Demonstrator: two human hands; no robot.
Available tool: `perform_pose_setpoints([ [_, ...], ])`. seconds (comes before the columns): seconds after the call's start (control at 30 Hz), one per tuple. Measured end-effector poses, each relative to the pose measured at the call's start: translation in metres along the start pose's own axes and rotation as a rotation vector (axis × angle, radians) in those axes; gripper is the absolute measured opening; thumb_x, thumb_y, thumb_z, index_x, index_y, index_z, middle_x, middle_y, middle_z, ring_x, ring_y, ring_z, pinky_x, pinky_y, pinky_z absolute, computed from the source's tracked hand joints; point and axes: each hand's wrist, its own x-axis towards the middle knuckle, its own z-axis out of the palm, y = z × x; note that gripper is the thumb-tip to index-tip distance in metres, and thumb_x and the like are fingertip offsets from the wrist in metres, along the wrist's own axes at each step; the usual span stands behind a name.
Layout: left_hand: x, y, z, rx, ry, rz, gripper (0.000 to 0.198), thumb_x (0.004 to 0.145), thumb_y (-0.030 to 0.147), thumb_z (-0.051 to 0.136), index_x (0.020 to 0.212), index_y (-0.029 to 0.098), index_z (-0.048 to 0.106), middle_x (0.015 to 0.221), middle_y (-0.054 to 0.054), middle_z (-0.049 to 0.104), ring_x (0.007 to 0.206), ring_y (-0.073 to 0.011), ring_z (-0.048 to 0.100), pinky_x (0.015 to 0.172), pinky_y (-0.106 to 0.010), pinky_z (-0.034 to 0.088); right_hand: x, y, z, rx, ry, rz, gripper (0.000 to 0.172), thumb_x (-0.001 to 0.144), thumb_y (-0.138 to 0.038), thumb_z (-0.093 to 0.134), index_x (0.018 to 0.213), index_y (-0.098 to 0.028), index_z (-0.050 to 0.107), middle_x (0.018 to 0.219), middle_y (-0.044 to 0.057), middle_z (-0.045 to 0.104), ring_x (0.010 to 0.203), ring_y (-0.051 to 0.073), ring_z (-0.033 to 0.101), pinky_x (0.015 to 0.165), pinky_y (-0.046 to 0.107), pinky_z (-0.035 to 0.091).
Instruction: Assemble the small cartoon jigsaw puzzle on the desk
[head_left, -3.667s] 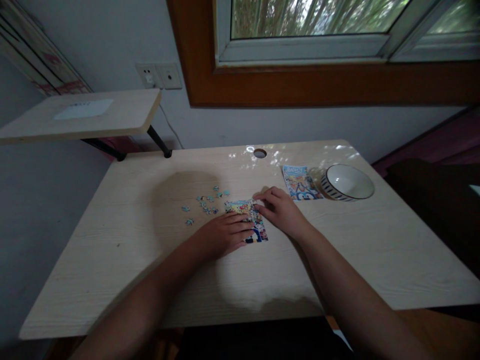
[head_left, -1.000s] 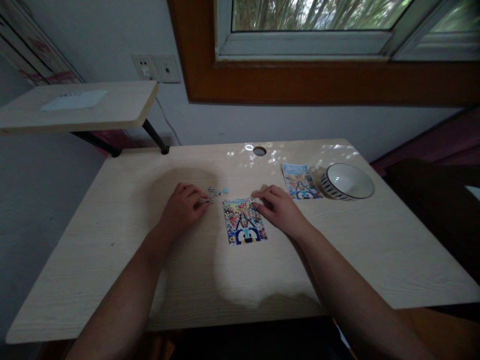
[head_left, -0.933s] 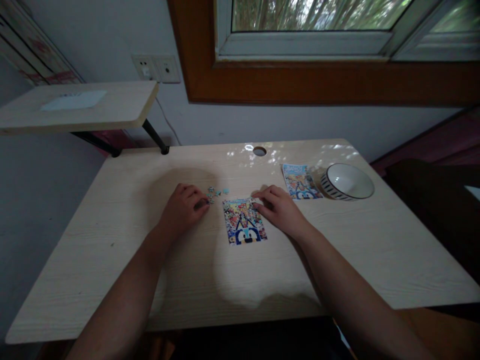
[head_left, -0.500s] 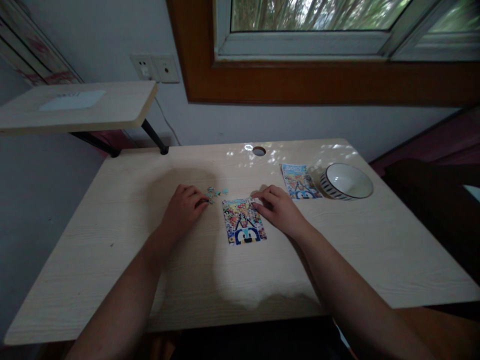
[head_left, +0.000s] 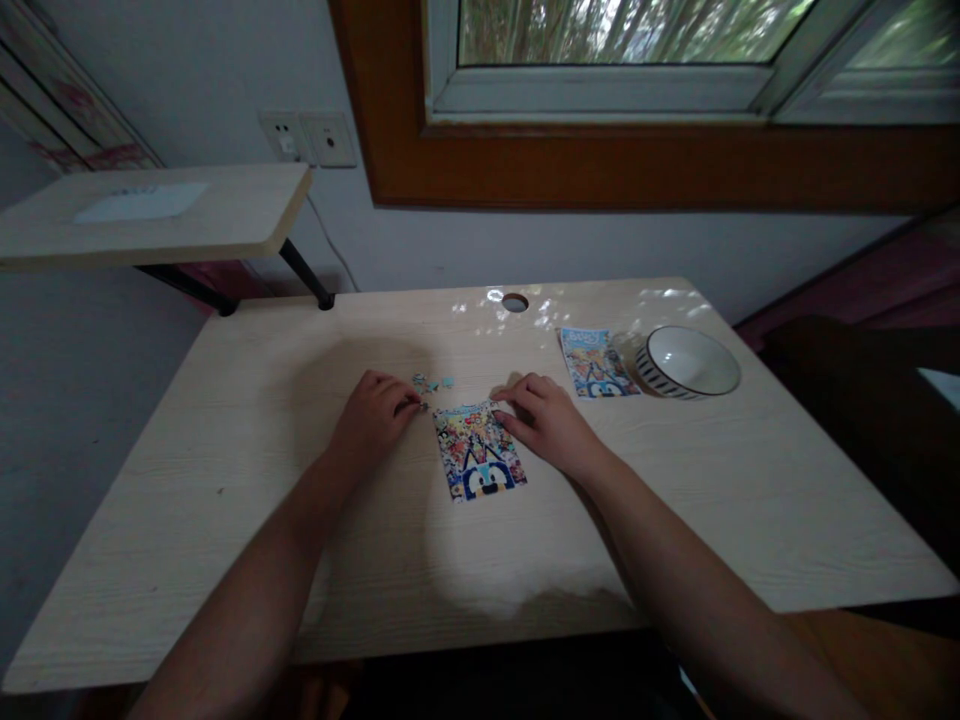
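Observation:
A small colourful jigsaw puzzle (head_left: 480, 452), nearly whole, lies flat in the middle of the pale wooden table (head_left: 225, 470). My right hand (head_left: 546, 422) rests at its upper right corner, fingers stretched onto the edge. My left hand (head_left: 373, 416) sits just left of the puzzle with its fingers curled and the tips pinched together by a few loose blue pieces (head_left: 433, 382). What the fingertips hold is too small to make out. Other loose pieces are hidden under that hand.
A printed picture card (head_left: 597, 362) lies beyond the right hand, beside a white bowl (head_left: 687, 362) with a striped outside. A cable hole (head_left: 514, 301) is near the far edge. A raised shelf (head_left: 157, 215) juts over the back left corner.
My left hand has left the top of the puzzle and moved left to the loose pieces, curling its fingers there. The right hand has stayed at the puzzle's corner.

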Motion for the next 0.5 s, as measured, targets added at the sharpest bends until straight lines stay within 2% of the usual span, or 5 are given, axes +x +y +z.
perform_pose_setpoints([
  [0.23,0.002,0.009,0.000,-0.094,0.018,-0.084,0.013,0.100,0.028,0.065,0.102,0.020,0.076,0.098,-0.007,0.077,0.100,-0.0269,0.061,0.095,-0.044,0.051,0.000,-0.011,0.003,-0.019,-0.031,-0.023,0.026,0.098,-0.031,0.069,0.124,-0.026,0.071,0.107,0.011,0.066,0.099,0.028,0.059,0.087,0.042,0.048],
  [0.5,-0.001,0.012,-0.002,-0.164,-0.017,-0.142,0.011,0.094,0.025,0.070,0.099,0.021,0.078,0.098,-0.005,0.077,0.101,-0.0259,0.060,0.094,-0.041,0.051,0.001,-0.012,0.007,-0.039,-0.030,-0.034,0.027,0.098,-0.035,0.069,0.122,-0.024,0.071,0.110,0.012,0.065,0.101,0.029,0.060,0.088,0.043,0.049],
])
